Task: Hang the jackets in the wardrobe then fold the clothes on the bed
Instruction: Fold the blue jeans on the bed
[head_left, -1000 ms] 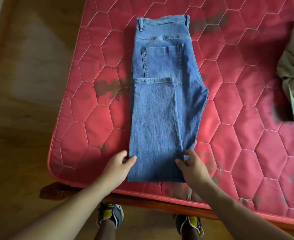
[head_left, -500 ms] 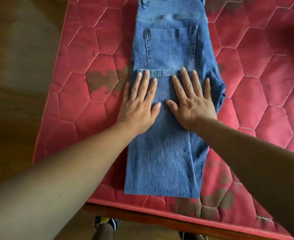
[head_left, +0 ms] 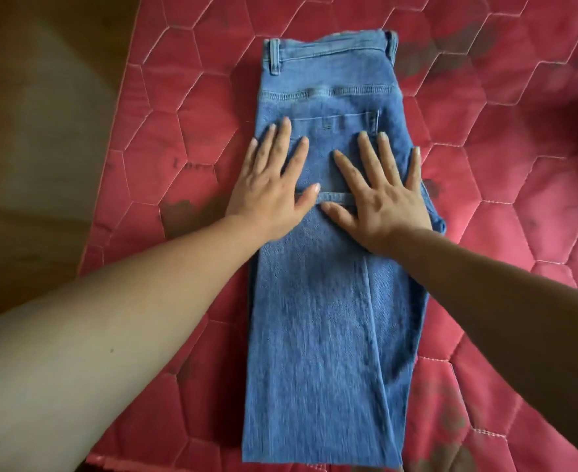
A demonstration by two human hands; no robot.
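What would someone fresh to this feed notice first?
The folded blue jeans lie lengthwise down the middle of the red quilted mattress, waistband at the far end. Both hands press flat on them side by side with fingers spread: the left hand at the jeans' left edge, the right hand toward the right edge, over the hem of the folded-up leg near the back pocket.

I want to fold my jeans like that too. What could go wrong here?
1. The near end of the jeans lies right at the edge of the mattress; a tug might slide them off.
2. The left hand and right hand press flat only around the folded-up hem. Lower down, the layers look uneven on the right, so the next fold may come out crooked.
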